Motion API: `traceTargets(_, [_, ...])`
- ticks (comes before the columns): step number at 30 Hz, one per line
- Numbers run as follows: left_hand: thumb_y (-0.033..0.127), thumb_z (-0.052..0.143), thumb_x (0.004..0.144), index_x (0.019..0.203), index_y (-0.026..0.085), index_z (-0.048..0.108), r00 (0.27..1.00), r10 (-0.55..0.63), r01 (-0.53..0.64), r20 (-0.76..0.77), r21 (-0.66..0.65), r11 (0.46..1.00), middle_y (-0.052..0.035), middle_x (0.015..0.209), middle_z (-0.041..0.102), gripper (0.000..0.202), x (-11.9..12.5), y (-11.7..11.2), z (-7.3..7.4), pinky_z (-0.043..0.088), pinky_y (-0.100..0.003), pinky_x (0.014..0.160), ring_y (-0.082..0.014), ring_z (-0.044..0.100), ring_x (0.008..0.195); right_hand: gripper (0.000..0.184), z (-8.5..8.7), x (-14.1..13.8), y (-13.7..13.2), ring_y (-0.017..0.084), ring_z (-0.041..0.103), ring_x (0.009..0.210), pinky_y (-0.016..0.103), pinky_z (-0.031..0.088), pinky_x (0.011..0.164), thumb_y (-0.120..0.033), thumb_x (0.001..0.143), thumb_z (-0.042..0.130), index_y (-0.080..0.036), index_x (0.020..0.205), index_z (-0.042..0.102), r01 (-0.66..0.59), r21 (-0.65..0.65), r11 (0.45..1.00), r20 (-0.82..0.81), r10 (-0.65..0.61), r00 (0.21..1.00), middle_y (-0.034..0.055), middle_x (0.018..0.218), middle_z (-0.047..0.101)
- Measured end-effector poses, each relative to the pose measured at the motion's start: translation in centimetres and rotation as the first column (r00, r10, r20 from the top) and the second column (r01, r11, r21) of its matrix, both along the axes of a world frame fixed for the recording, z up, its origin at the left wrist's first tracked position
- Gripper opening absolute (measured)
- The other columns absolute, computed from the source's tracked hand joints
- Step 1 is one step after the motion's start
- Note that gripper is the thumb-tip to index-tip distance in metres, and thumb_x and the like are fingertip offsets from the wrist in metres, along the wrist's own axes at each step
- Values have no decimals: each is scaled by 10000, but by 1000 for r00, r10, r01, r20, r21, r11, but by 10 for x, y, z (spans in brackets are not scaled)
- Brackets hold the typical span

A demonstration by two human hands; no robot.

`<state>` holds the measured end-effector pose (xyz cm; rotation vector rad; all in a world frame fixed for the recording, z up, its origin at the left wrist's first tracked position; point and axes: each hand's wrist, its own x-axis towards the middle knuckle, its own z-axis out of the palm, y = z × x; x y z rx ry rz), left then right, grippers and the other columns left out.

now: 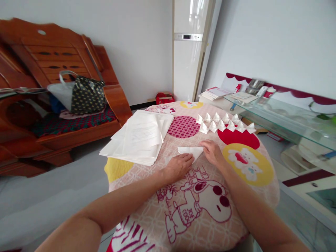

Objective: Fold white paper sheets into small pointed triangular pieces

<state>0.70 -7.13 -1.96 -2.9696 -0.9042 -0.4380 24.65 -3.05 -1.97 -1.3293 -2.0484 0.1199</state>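
Folded paper sheet (195,152) lay on bench (170,147) between hands; right hand (213,153) fingers pinched corner; left hand (179,165) fingers lay on lower edge, couldn't tell if gripping; uneven pressure risked skewed fold.

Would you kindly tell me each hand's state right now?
Left hand: laid against the folded white paper sheet; grip cannot be told.
Right hand: closed on the sheet's upper right corner.

The single head-worn camera looked forward and down across the desk (154,178) from above its near side, close behind the left hand (179,167) and right hand (213,153), its wide view reaching the wall (141,45) beyond.
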Motion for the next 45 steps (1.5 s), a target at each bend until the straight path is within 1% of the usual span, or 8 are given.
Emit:
traceTargets(3, [254, 533, 1028, 1340, 118, 613, 1000, 6, -6, 26, -16, 1000, -147, 1385, 669, 350, -1, 0, 1, 509, -389, 1125, -248, 621, 1311, 452, -3, 4, 1, 268, 683, 1052, 414, 538, 989, -14, 765, 486, -165, 1072, 782, -2, -11, 1000, 49, 3, 999, 144, 1098, 769])
traceTargets(7, [256, 532, 1028, 1346, 130, 614, 999, 10, -8, 51, -28, 1000, -140, 1394, 668, 352, -2, -1, 4, 510, -383, 1127, -240, 625, 1309, 453, -5, 5, 1, 275, 670, 1052, 438, 530, 996, -2, 753, 484, -173, 1046, 784, -9, -26, 1000, 58, 10, 998, 139, 1083, 767])
traceTargets(14, [247, 532, 1024, 1324, 143, 623, 998, 3, -2, 59, -33, 999, -124, 1397, 666, 330, -2, 0, 2, 495, -365, 1141, -228, 625, 1310, 291, -3, 0, 0, 274, 643, 1009, 420, 510, 973, -54, 862, 509, -168, 941, 765, -3, -33, 999, 106, 7, 994, 138, 1012, 751])
traceTargets(18, [249, 538, 1023, 1339, 130, 618, 997, 19, -17, 72, -36, 999, -130, 1407, 663, 347, -1, 0, 0, 506, -379, 1133, -235, 623, 1316, 234, -3, -1, -1, 269, 627, 1000, 409, 497, 970, -64, 872, 537, -175, 901, 741, 1, -44, 999, 120, 4, 993, 130, 997, 738])
traceTargets(23, [232, 553, 1011, 1371, 131, 604, 996, 27, -22, 86, -60, 998, -152, 1425, 652, 377, 0, 0, 0, 498, -404, 1146, -240, 598, 1357, 246, -3, -4, -3, 272, 611, 1027, 409, 487, 974, -62, 884, 533, -182, 954, 736, 10, -21, 1000, 140, -7, 990, 129, 1042, 728])
traceTargets(27, [241, 556, 1013, 1386, 118, 599, 996, 26, -19, 88, -75, 997, -165, 1438, 642, 396, 1, 1, 1, 493, -405, 1154, -246, 585, 1375, 221, -1, -7, -5, 272, 609, 1006, 398, 489, 962, -67, 891, 537, -188, 893, 722, 18, -22, 1000, 153, -14, 988, 124, 996, 719])
traceTargets(35, [249, 553, 1014, 1399, 140, 594, 992, 34, -22, 120, -103, 994, -153, 1444, 639, 402, 1, 2, -2, 492, -411, 1157, -240, 577, 1384, 206, 0, -9, -7, 273, 606, 981, 387, 495, 915, -64, 872, 569, -203, 871, 721, 46, -11, 999, 133, -44, 990, 113, 983, 724])
traceTargets(45, [239, 562, 1007, 1370, 135, 613, 993, 43, -29, 110, -128, 991, -153, 1418, 657, 381, 2, 1, 3, 489, -408, 1162, -238, 585, 1374, 242, 6, -11, -9, 256, 601, 907, 353, 474, 828, -76, 893, 556, -211, 739, 686, 1, 20, 1000, 116, -4, 993, 99, 864, 701])
